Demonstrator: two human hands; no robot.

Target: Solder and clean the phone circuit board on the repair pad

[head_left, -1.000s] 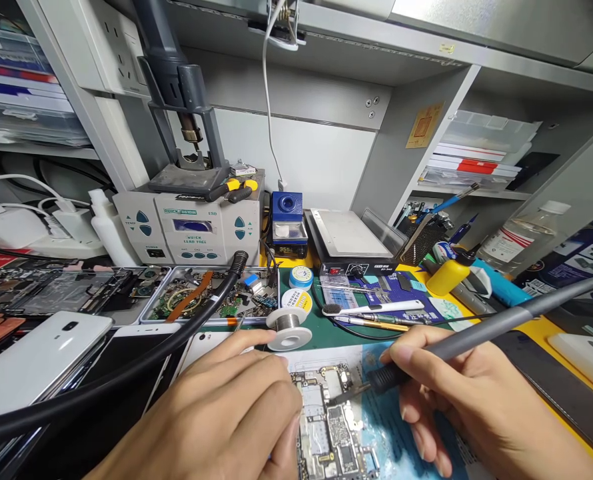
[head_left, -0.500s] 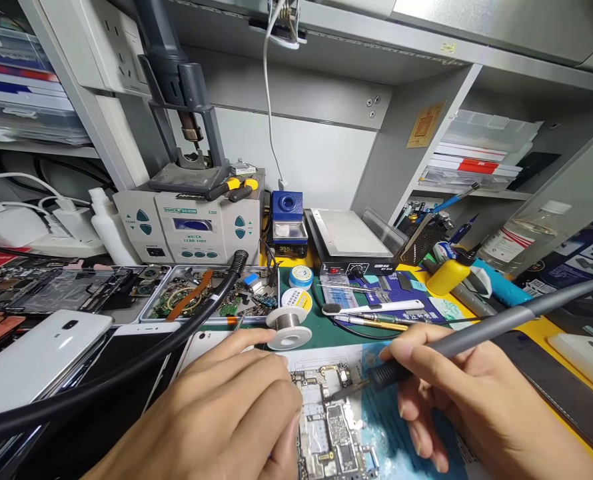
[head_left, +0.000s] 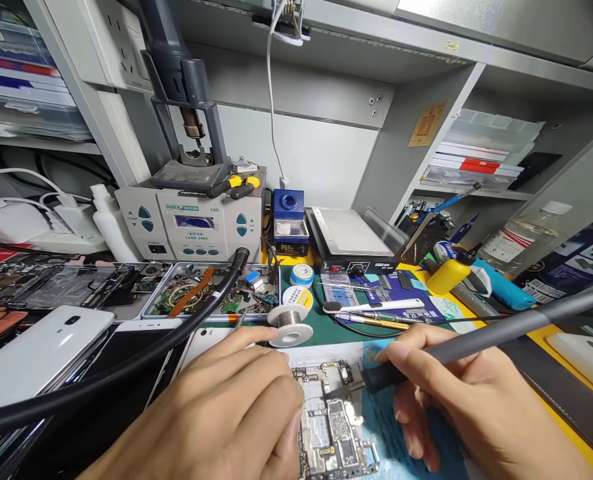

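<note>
The right hand (head_left: 456, 400) pinches the soldering iron (head_left: 476, 342) between thumb and fingers, the other fingers curled loosely below; its tip (head_left: 346, 392) reaches over the circuit board (head_left: 334, 427), though whether it touches is too small to make out. The left hand (head_left: 231, 407) lies along the board's left edge with fingers bent; its thumb side is hidden, so what it grips can't be told, while the index finger stretches to the spool of wire (head_left: 304, 330). Very little has changed in the last second: the view has shifted slightly, but the tip stays at the same part of the board, which suggests steady work there. The board lies on a white-and-blue sheet (head_left: 386, 417), with a green mat (head_left: 321, 333) and a brush (head_left: 376, 306) beyond.
</note>
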